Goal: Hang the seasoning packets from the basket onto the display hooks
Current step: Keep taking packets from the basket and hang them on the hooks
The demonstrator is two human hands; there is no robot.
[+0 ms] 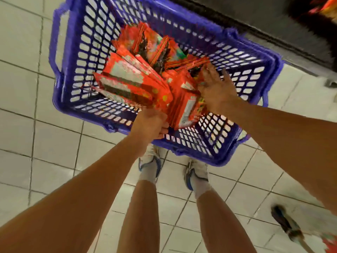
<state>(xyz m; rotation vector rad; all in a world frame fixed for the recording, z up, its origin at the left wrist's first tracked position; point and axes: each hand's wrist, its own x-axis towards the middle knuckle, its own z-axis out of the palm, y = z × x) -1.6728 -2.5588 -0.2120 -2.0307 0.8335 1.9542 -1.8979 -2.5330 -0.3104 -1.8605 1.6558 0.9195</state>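
Head view looks straight down as we stand over the white tiled floor (54, 161), the largest thing in sight, with a dark shelf base (273, 33) running along the upper right. The display hooks are not visible from here.

Next in size is the blue plastic basket (76, 57), set on the floor just ahead of our 2 white sneakers (196, 172), close enough to reach while bending.

Inside the basket lie the red seasoning packets (149, 52), loosely heaped in the middle and the near right corner. A fanned stack of packets (131, 84) rises from the near edge, and we judge it is held by its bottom ends so the top edges stay free for the hooks.

Our left hand (151, 123) is at the basket's near rim, fingers curled round the lower ends of that fanned stack. Our right hand (217, 88) hovers over the packets on the right, fingers spread wide and fairly straight, holding nothing; it seems placed to gather or square up more packets, though motion blur hides whether the fingertips touch them.

We judge the task is at the gathering step, nothing yet hung.
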